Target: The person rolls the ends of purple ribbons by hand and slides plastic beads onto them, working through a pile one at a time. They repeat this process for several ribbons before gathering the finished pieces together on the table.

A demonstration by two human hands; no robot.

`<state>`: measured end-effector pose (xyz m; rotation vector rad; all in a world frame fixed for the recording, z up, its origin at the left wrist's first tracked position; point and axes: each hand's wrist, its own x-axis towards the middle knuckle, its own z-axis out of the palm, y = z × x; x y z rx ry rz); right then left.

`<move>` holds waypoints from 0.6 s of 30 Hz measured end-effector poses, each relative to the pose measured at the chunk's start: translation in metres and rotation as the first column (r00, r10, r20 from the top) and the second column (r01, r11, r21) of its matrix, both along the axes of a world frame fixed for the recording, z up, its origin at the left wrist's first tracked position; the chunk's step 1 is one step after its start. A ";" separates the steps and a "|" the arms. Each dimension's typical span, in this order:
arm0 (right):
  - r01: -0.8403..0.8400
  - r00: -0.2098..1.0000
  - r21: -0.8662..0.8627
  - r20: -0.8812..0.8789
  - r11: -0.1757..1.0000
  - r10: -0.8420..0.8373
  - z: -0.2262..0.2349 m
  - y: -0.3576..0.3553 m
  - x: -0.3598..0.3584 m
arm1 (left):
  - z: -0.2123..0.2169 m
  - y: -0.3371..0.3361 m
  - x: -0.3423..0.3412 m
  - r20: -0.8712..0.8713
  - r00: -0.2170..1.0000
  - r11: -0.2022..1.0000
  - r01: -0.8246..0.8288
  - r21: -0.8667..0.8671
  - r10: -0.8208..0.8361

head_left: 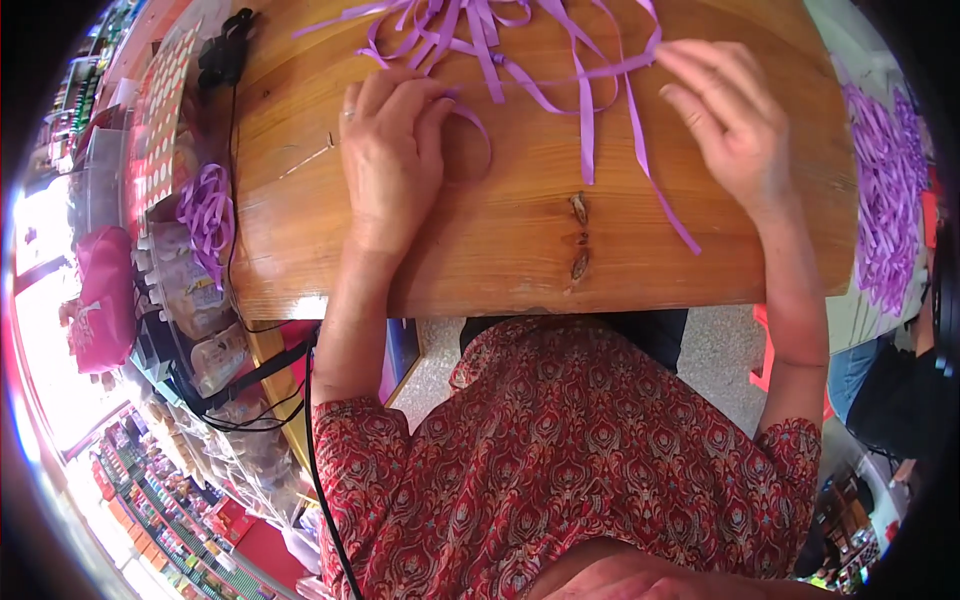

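Brown varnished wooden tabletop: broad, with dark knots in the grain toward the middle of its near edge.
Left hand: bare, over the tabletop's left half; thumb and forefinger are pressed together, pinching a narrow, flat purple ribbon.
Right hand: bare, nearer the tabletop's right edge; the fingers lie close side by side, the thumb set apart from them. The ribbon reaches the fingertips, but I cannot tell whether they grip it.
Ribbon: drawn nearly straight between the two hands, toward the tabletop's far side.
Far side: a loose tangle of shiny purple ribbon strips; one long tail trails between the hands toward the near edge.
Left edge: a thin black cable runs along it; just beyond is a looped purple ribbon bundle.
Right edge: just beyond it, a thick heap of purple ribbon strands.
Near edge: the person's red patterned short-sleeved top is close by.
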<state>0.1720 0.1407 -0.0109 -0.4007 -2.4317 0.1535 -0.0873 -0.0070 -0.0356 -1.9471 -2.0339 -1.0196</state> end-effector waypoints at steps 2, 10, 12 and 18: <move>-0.050 0.999 0.030 -0.012 0.998 0.051 0.008 -0.014 -0.011 | 0.007 -0.001 0.010 0.031 0.998 0.997 0.044 0.060 -0.045; -0.346 0.935 0.073 -0.053 0.936 0.350 0.016 -0.043 -0.031 | 0.034 -0.008 0.066 0.976 0.207 0.841 0.539 -0.058 -0.066; -0.355 0.930 0.073 -0.075 0.932 0.360 0.017 -0.041 -0.029 | 0.034 -0.007 0.065 0.979 0.187 0.835 0.550 -0.033 -0.085; -0.347 0.931 0.057 -0.098 0.936 0.351 0.015 -0.040 -0.023 | 0.033 -0.006 0.065 0.975 0.221 0.852 0.513 -0.106 -0.012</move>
